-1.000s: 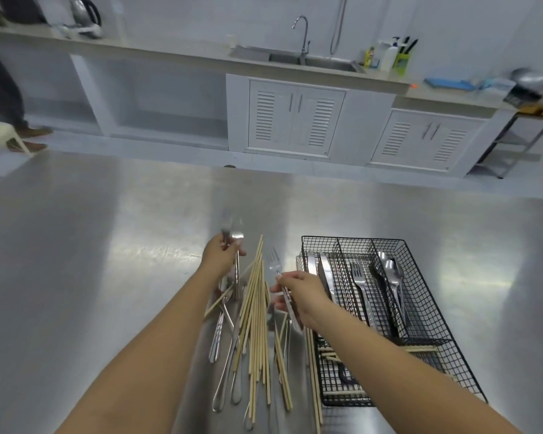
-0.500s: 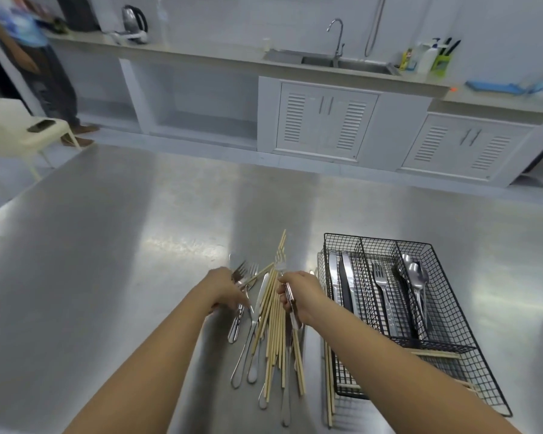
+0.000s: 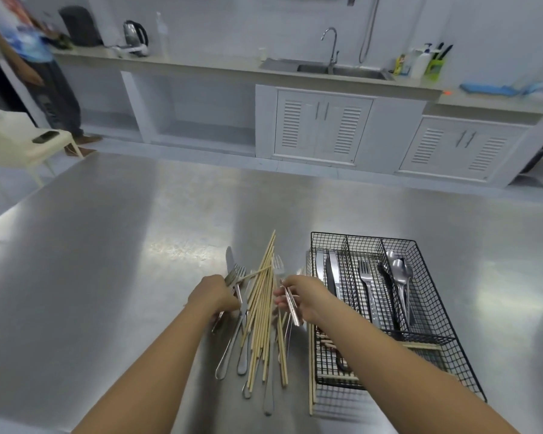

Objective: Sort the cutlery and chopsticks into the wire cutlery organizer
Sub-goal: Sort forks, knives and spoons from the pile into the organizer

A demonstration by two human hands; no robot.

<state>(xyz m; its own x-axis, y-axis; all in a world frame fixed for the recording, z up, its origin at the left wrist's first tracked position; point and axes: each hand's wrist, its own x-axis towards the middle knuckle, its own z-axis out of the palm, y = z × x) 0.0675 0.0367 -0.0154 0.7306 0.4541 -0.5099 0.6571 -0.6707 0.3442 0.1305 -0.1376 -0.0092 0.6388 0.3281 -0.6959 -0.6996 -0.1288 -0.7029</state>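
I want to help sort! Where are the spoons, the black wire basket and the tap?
Shiny metal spoons (image 3: 400, 275), head view, on a bowl.
Black wire basket (image 3: 361, 236), head view, far rim.
Curved metal tap (image 3: 330, 32), head view, arched neck.

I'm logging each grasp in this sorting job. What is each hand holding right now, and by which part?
The right hand pinches a metal utensil around mid-handle; its type is unclear. The left hand is closed on forks near their necks.

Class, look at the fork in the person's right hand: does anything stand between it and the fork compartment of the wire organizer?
Only the organizer itself: the knife compartment lies between the right hand and the middle compartment holding a fork, so lift over its walls.
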